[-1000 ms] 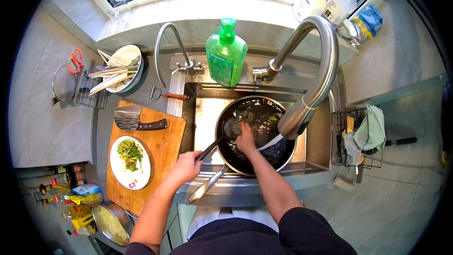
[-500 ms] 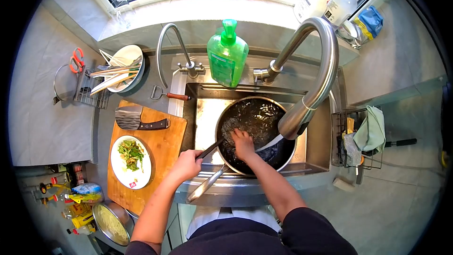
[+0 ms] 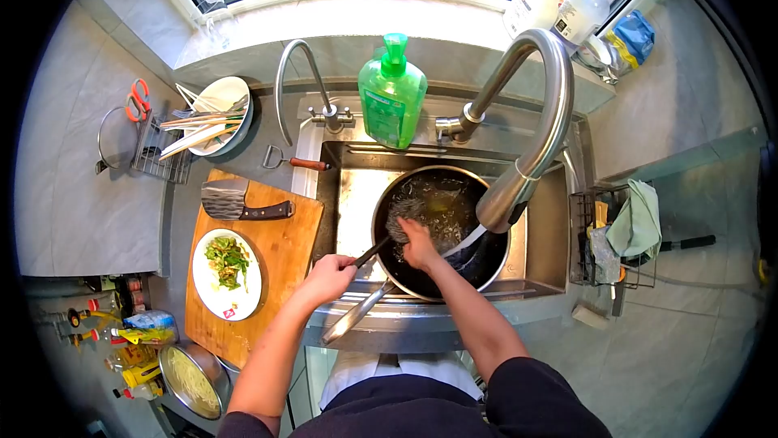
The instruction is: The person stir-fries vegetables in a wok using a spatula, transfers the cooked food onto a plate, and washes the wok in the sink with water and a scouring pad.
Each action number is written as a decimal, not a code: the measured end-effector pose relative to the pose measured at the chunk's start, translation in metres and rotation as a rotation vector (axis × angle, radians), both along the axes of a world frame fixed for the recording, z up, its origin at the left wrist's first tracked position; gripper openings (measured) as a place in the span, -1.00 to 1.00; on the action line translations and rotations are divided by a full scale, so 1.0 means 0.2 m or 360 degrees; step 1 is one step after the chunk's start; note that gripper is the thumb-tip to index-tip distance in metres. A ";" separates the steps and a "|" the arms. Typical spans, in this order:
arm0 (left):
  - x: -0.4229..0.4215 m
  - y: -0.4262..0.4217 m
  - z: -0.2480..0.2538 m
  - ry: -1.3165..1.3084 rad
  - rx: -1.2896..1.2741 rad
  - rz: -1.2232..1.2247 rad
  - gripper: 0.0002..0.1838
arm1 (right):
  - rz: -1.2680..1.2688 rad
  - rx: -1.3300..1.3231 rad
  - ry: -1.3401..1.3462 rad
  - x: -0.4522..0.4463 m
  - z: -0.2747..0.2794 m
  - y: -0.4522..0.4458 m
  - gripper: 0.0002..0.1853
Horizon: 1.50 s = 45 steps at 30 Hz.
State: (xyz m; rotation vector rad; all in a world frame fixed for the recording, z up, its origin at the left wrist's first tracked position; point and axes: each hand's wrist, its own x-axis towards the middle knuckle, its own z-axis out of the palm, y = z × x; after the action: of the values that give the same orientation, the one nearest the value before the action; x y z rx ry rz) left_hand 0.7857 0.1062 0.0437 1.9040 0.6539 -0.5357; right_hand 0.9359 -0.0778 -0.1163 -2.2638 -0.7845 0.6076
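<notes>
A dark pan (image 3: 491, 274) with a steel handle sits in the sink, with murky, foamy water in it. My left hand (image 3: 330, 279), left of the pan, is closed around a dark-handled utensil (image 3: 370, 252) that slants in over the rim. The utensil's far end is hidden, so its kind does not show. Inside the pan, my right hand (image 3: 420, 247) bends its fingers onto a grey wiry scrubber (image 3: 406, 216) at the utensil's end. Water runs from the big faucet (image 3: 506, 203) into the pan beside my right hand.
Left of the sink, a cutting board (image 3: 285, 252) bears a cleaver (image 3: 243, 201) and a plate (image 3: 204, 286) of chopped greens. A peeler (image 3: 308, 164) lies behind it. A green soap bottle (image 3: 392, 106) stands behind the sink; a wire basket (image 3: 585, 235) hangs right.
The utensil and scrubber have risen slightly and show more above the water. My left hand has shifted a little right and up. The view has moved slightly.
</notes>
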 end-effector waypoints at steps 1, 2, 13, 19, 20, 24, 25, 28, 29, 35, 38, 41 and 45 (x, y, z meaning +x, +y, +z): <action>0.01 0.00 -0.03 0.0012 -0.0123 0.0045 -0.64 | 0.0109 0.0292 0.0018 -0.04 0.03 0.01 -0.27; 0.01 -0.01 -0.04 0.0052 -0.0272 0.0106 -0.62 | 0.0098 0.0285 0.0065 -0.09 0.06 0.00 -0.30; 0.22 -0.24 -0.02 0.0069 -0.0345 0.0413 -0.43 | 0.0117 0.0718 0.0023 -0.39 0.68 -0.07 -0.37; 0.12 -0.22 -0.17 0.0034 -0.0296 0.0113 -0.58 | -0.0068 0.0185 -0.0384 -0.17 0.30 -0.08 -0.45; 0.10 -0.21 -0.12 0.0091 -0.0363 0.0134 -0.65 | -0.0161 -0.0103 -0.0387 -0.12 0.21 -0.07 -0.47; 0.03 -0.19 -0.06 0.0166 -0.0410 0.0208 -0.73 | -0.0417 -0.0577 -0.0491 -0.05 0.08 -0.04 -0.49; 0.02 -0.19 -0.07 0.0149 -0.0381 0.0206 -0.74 | -0.0439 -0.0609 -0.0461 -0.08 0.06 -0.03 -0.47; 0.01 -0.17 -0.12 0.0112 -0.0343 0.0220 -0.77 | -0.0268 0.0042 -0.0145 -0.15 0.08 -0.02 -0.39; 0.01 -0.17 -0.14 0.0118 -0.0371 0.0238 -0.78 | -0.0178 0.0263 -0.0107 -0.21 0.11 -0.04 -0.40; 0.07 -0.19 -0.16 0.0009 -0.0279 0.0190 -0.67 | -0.0012 0.0380 -0.0086 -0.38 0.44 -0.03 -0.39; 0.03 -0.19 -0.23 -0.0079 -0.0021 0.0066 -0.45 | -0.0124 -0.0136 -0.0218 -0.22 0.32 -0.05 -0.43; -0.03 -0.19 -0.05 0.0006 0.0037 -0.0058 -0.43 | -0.0539 -0.0574 -0.0251 -0.08 0.14 -0.09 -0.53; -0.12 -0.17 0.05 -0.0275 0.0464 -0.0242 -0.60 | -0.0485 -0.0544 -0.0550 -0.05 0.13 -0.12 -0.50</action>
State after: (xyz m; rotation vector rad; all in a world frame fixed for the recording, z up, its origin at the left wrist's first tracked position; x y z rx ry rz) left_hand 0.7613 0.0729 0.0547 2.2591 0.4969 -0.3795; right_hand 0.9257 -0.1021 -0.0904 -2.7807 -0.5000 0.2189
